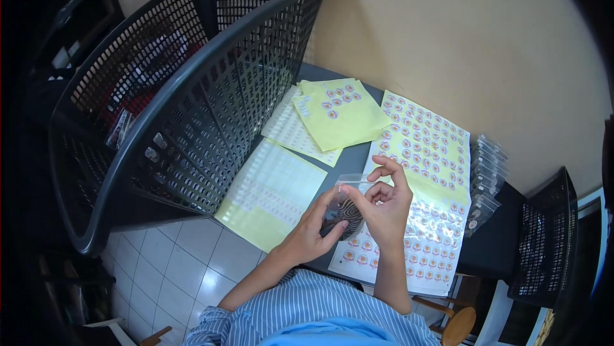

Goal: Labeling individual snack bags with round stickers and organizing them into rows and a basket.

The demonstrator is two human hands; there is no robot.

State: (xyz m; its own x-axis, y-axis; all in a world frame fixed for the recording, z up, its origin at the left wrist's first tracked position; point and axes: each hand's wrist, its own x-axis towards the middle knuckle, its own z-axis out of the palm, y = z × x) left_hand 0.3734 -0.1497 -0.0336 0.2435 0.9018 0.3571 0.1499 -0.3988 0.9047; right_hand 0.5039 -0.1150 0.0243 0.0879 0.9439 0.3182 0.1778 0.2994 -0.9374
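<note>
My left hand point(314, 226) grips a small clear zip bag point(359, 185) by its left side, thumb across the front. Inside the bag is a dark item with curved pale stripes point(349, 213); its kind I cannot make out. My right hand point(385, 204) is at the bag's upper right, the thumb laid on its front near the top. Its other fingers are bent and spread apart. Beneath the hands lies a large sheet of round orange-and-pink stickers point(419, 138), its lower part under shiny clear film.
A tall black perforated basket point(185, 80) with packed items leans at the left. Yellow sticker-backing sheets point(342, 116) lie beside it on the dark table point(492, 243). Several filled clear bags point(487, 167) overlap in a row at right, near another black basket point(549, 243). A wooden stool point(459, 325) stands below.
</note>
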